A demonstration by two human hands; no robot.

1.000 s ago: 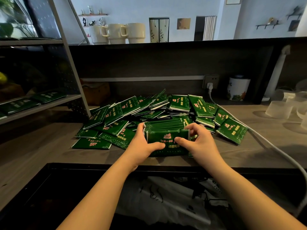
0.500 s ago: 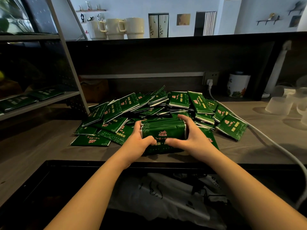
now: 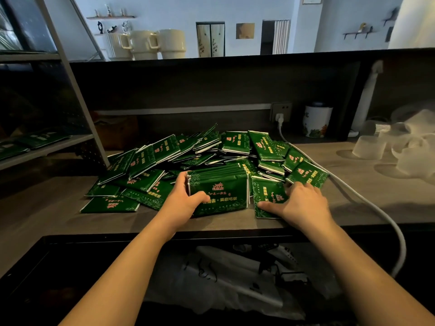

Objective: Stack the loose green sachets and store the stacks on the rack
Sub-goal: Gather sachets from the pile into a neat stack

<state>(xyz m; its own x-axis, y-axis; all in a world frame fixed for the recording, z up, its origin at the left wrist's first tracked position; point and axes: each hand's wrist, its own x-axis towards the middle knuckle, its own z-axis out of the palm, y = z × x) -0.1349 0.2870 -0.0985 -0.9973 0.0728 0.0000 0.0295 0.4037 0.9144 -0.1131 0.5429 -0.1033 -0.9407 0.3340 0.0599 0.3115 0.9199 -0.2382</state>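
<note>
Dark wood counter [image 3: 353, 203] – green sachet heap [image 3: 188, 149], white cable [image 3: 367, 203], frosted cups [image 3: 369, 147], tin [image 3: 317, 121]

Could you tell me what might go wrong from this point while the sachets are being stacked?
1. Only the left hand grips the stack; its far side is unsupported, so sachets might fan out.
2. The right hand presses a loose sachet near the counter edge; it could slide off.
3. The white cable touches the pile and might snag sachets.
</note>
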